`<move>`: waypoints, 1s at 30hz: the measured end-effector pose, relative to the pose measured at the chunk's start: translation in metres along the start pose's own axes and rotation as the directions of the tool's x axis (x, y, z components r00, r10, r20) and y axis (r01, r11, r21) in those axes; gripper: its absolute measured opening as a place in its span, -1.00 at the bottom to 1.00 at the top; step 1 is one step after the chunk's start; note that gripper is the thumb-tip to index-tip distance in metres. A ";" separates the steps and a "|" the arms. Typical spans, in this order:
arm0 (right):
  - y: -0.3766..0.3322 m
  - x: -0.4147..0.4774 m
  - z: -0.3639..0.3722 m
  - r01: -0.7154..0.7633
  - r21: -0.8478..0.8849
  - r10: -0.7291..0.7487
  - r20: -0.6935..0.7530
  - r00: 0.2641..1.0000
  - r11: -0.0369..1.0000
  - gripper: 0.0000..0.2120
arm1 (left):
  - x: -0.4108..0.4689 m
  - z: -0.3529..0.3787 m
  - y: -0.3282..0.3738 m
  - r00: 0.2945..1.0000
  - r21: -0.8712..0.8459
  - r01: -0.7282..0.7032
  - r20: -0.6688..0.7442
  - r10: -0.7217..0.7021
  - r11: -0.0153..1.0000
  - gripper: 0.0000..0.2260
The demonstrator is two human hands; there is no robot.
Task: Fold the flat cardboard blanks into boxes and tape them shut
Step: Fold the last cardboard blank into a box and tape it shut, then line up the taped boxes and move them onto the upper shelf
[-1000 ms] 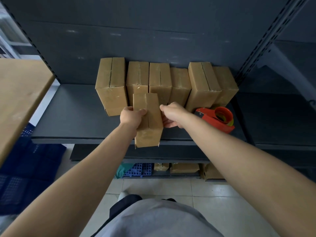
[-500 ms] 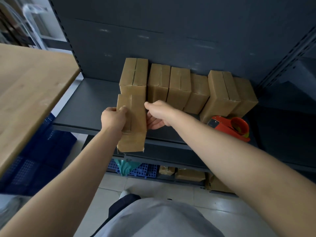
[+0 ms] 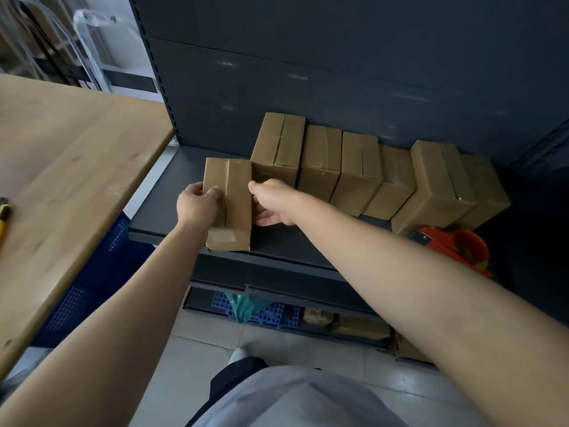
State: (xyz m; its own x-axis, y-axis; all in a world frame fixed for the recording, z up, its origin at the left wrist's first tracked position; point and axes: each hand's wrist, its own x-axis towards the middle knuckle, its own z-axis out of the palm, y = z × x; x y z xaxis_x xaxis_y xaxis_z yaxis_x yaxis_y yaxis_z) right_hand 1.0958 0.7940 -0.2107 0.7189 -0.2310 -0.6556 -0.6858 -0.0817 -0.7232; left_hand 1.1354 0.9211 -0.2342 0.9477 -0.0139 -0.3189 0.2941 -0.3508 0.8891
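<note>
- Cardboard box (image 3: 235, 192), closed, with a seam along its top, is at the front left of the dark grey shelf (image 3: 172, 192); it seems to rest on the shelf's edge.
- It is just beside the leftmost of the row of closed boxes (image 3: 323, 167).
- The left hand (image 3: 197, 204) grips its left side, fingers curled over the top.
- The right hand (image 3: 272, 201) clasps its right side, thumb at the top edge.
- A red tape dispenser (image 3: 455, 251) lies on the shelf's right.
- A wooden desk (image 3: 61, 167) stands to the left.

Shelf (image 3: 286, 241): 7 taped boxes (image 3: 320, 161), 6 rowed along back edge, 1 front box (image 3: 238, 186) at front edge. 1 tape dispenser (image 3: 462, 251).
</note>
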 end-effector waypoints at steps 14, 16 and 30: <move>0.027 0.021 -0.087 -0.157 -0.625 -0.342 -0.600 0.723 0.765 -0.47 | 0.014 0.024 0.015 0.997 0.583 -0.082 0.052 0.064 0.808 -0.20; 0.033 0.027 -0.093 -0.153 -0.648 -0.301 -0.533 0.791 0.746 -0.34 | 0.012 0.025 0.011 0.997 0.639 -0.074 0.073 0.035 0.766 -0.13; 0.032 0.053 -0.081 -0.199 -0.719 -0.357 -0.542 0.761 0.666 -0.23 | -0.012 0.013 -0.029 0.993 0.485 -0.117 0.062 0.100 0.866 0.00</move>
State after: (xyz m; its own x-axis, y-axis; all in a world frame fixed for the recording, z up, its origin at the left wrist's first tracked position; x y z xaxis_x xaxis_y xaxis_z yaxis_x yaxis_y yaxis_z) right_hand 1.1025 0.7006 -0.2507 0.7306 -0.6717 -0.1230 -0.6814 -0.7056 -0.1945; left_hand 1.1137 0.9191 -0.2606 0.9629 -0.1066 -0.2480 0.0832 -0.7567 0.6484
